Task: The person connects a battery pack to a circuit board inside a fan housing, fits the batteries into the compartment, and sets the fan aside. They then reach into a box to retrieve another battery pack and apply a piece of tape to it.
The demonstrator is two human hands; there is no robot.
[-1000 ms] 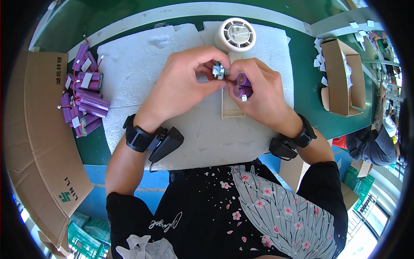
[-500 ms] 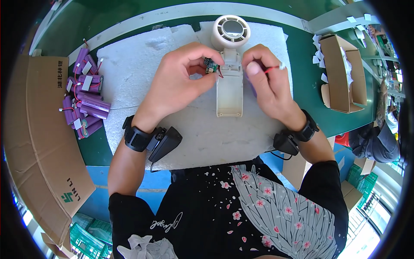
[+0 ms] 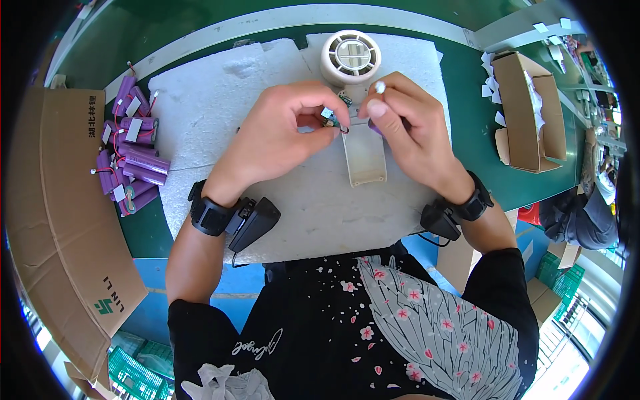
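Observation:
A white handheld fan lies on a foam sheet, its round head away from me and its hollow handle open toward me. My left hand pinches a small green circuit board beside the neck of the fan. A short dark wire loops at those fingertips. In my right hand, over the handle's right side, is a purple battery, mostly hidden by the fingers. Its white plug sticks up at the thumb and forefinger. The two hands are close together but apart.
Several purple batteries with red leads are piled left of the foam on the green table. A large carton stands along the left edge. To the right is an open cardboard box with white paper pieces beside it.
The fan has turned slightly, its head shifting left and its handle end right. My right hand has come a little left, and the plug has swung from its right side to the fingertips.

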